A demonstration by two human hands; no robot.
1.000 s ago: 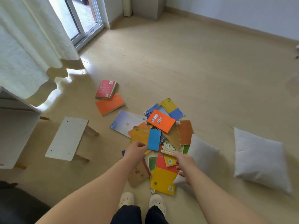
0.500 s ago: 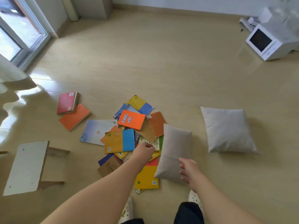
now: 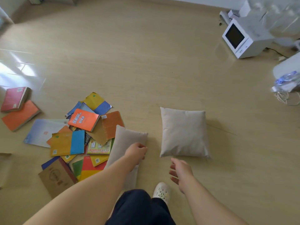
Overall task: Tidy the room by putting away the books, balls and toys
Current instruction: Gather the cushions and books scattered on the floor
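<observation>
— Why is the left hand (image 3: 136, 153) on that cushion (image 3: 128, 137) and not on the books (image 3: 81, 135)?

— The cushion lies over the right edge of the heap, lower middle of the frame. I'd guess it has to go aside before the covers under it can be gathered. The fingers are curled round its right edge, gripping it.

— And the right hand (image 3: 180, 171)?

— Open, fingers spread, holding nothing. It hangs low, just right of centre, near the pillow (image 3: 183, 132) but not touching it. Ready to help, I'd say.

— Where are the rest of the books?

— Fanned out in the lower left, overlapping every which way, with corners sticking out to catch. A red one and an orange one lie apart at the left edge.

— Any room to work?

— Plenty. A wide stretch of floor (image 3: 146, 62) runs across the upper half, and the white box (image 3: 237, 38) in the upper right is well apart. The tight spot is the strip between cushion and pillow, with a shoe (image 3: 161, 190) planted just below it
</observation>
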